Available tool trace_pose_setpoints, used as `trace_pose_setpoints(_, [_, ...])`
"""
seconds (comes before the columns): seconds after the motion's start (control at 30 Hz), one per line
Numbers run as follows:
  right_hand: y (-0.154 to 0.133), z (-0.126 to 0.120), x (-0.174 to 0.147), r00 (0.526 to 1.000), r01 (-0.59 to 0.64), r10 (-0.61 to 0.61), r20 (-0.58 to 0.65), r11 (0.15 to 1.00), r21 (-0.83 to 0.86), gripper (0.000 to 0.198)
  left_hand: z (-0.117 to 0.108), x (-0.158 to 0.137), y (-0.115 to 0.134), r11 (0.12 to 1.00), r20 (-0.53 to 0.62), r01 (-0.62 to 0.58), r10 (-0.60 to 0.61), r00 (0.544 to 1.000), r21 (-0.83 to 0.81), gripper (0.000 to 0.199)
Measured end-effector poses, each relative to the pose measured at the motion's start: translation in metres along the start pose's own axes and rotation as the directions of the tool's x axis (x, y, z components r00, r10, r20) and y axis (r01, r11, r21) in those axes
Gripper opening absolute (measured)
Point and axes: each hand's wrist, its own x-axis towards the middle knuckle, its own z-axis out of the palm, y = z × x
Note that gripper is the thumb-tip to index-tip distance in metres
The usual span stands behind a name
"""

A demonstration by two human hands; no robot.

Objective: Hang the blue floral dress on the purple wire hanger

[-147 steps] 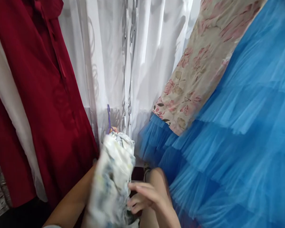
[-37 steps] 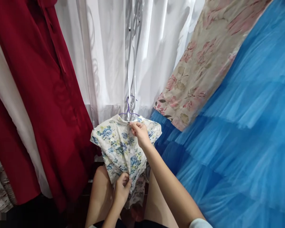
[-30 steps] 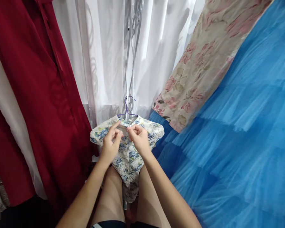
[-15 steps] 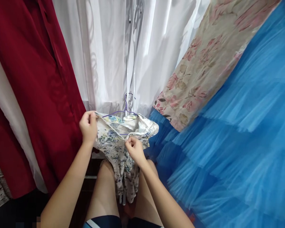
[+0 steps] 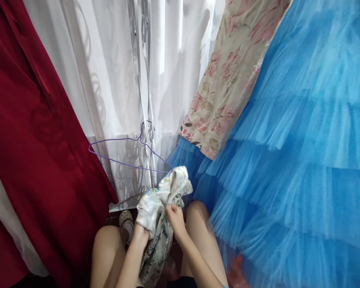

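Observation:
A small white garment with a blue flower print [image 5: 163, 192] is bunched up low in the middle, above my knees. My left hand [image 5: 141, 232] grips it from underneath and is partly hidden by the cloth. My right hand [image 5: 175, 216] pinches its lower fold. One end of the garment still hangs on the right tip of a thin purple wire hanger [image 5: 120, 150]. The rest of the hanger is bare. Its hook sits on a clear hanging strip [image 5: 145, 80] in front of the white curtain [image 5: 108, 80].
A dark red garment [image 5: 27, 140] hangs at the left. A beige dress with pink flowers [image 5: 225, 80] and a big blue tulle skirt [image 5: 303, 160] hang at the right, close to my right knee. A shoe [image 5: 126, 219] lies on the floor by my left knee.
The flowered garment has come off most of the purple hanger and is now bunched low in both hands. My left hand has dropped from the hanger's left shoulder. The view has shifted left.

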Motion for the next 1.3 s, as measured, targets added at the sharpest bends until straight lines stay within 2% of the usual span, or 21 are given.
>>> trace_pose_setpoints(0.1, [0.020,-0.005,-0.032,0.998,-0.063,0.063,-0.004,0.998,0.028,0.038,-0.003,-0.020,-0.020,0.998,0.035,0.055,-0.054,0.998,-0.012,0.020])
trace_pose_setpoints(0.2, [0.025,-0.009,-0.053,0.997,-0.083,0.083,-0.001,0.995,0.058,0.035,0.003,-0.042,-0.014,0.998,0.200,0.057,-0.057,0.978,0.008,0.027])
trace_pose_setpoints(0.27, [0.022,-0.014,-0.058,0.998,-0.064,0.062,0.022,0.991,0.115,0.030,0.012,-0.056,-0.003,0.996,0.323,-0.032,0.002,0.946,0.088,0.025])
trace_pose_setpoints(0.33, [0.017,-0.020,-0.060,0.995,-0.079,0.067,0.071,0.981,0.177,0.030,0.022,-0.068,0.006,0.955,0.418,-0.186,0.075,0.905,0.230,0.022])
trace_pose_setpoints(0.4, [0.010,-0.024,-0.062,0.980,-0.170,0.136,0.148,0.954,0.248,0.036,0.030,-0.076,0.014,0.862,0.494,-0.341,0.126,0.860,0.374,0.021])
trace_pose_setpoints(0.47, [0.001,-0.023,-0.066,0.944,-0.299,0.225,0.241,0.893,0.336,0.044,0.035,-0.079,0.021,0.766,0.553,-0.450,0.150,0.820,0.459,0.022])
trace_pose_setpoints(0.57, [-0.013,-0.019,-0.077,0.872,-0.458,0.318,0.372,0.797,0.393,0.060,0.032,-0.075,0.031,0.682,0.582,-0.504,0.140,0.801,0.530,0.021])
trace_pose_setpoints(0.63, [-0.024,-0.020,-0.083,0.807,-0.538,0.349,0.477,0.768,0.348,0.064,0.022,-0.071,0.036,0.673,0.583,-0.493,0.111,0.805,0.552,0.028])
trace_pose_setpoints(0.7, [-0.034,-0.030,-0.084,0.722,-0.573,0.330,0.608,0.777,0.259,0.054,0.007,-0.070,0.038,0.719,0.609,-0.424,0.002,0.793,0.550,0.038])
trace_pose_setpoints(0.77, [-0.045,-0.046,-0.078,0.652,-0.530,0.293,0.699,0.836,0.144,0.041,-0.013,-0.072,0.036,0.773,0.619,-0.264,-0.203,0.759,0.577,0.043])
trace_pose_setpoints(0.83, [-0.057,-0.067,-0.066,0.620,-0.423,0.280,0.733,0.906,0.012,0.031,-0.035,-0.077,0.031,0.750,0.587,-0.086,-0.434,0.683,0.655,0.049])
trace_pose_setpoints(0.9, [-0.069,-0.088,-0.047,0.632,-0.291,0.277,0.724,0.950,-0.109,0.027,-0.054,-0.080,0.025,0.641,0.522,-0.042,-0.583,0.622,0.767,0.055])
trace_pose_setpoints(0.93, [-0.074,-0.098,-0.036,0.657,-0.223,0.258,0.708,0.964,-0.144,0.028,-0.060,-0.081,0.023,0.569,0.489,-0.086,-0.608,0.626,0.818,0.058])
trace_pose_setpoints(0.97, [-0.079,-0.107,-0.024,0.698,-0.158,0.223,0.681,0.975,-0.157,0.030,-0.064,-0.079,0.023,0.493,0.465,-0.157,-0.598,0.653,0.856,0.060])
trace_pose_setpoints(1.03, [-0.090,-0.124,0.005,0.812,-0.043,0.103,0.574,0.992,-0.116,0.031,-0.062,-0.074,0.029,0.367,0.458,-0.301,-0.493,0.740,0.880,0.054])
trace_pose_setpoints(1.1, [-0.103,-0.137,0.040,0.915,0.045,-0.028,0.403,0.998,-0.033,0.023,-0.049,-0.065,0.044,0.324,0.509,-0.405,-0.371,0.777,0.855,0.044])
trace_pose_setpoints(1.13, [-0.109,-0.142,0.059,0.936,0.067,-0.061,0.346,0.998,-0.005,0.018,-0.039,-0.061,0.054,0.326,0.543,-0.448,-0.317,0.778,0.832,0.039])
trace_pose_setpoints(1.2, [-0.123,-0.143,0.098,0.950,0.088,-0.090,0.298,0.996,0.018,0.012,-0.017,-0.055,0.077,0.314,0.608,-0.537,-0.207,0.766,0.783,0.036])
trace_pose_setpoints(1.3, [-0.140,-0.125,0.151,0.954,0.065,-0.072,0.292,0.997,0.033,0.016,0.014,-0.051,0.108,0.241,0.695,-0.666,-0.057,0.716,0.706,0.032])
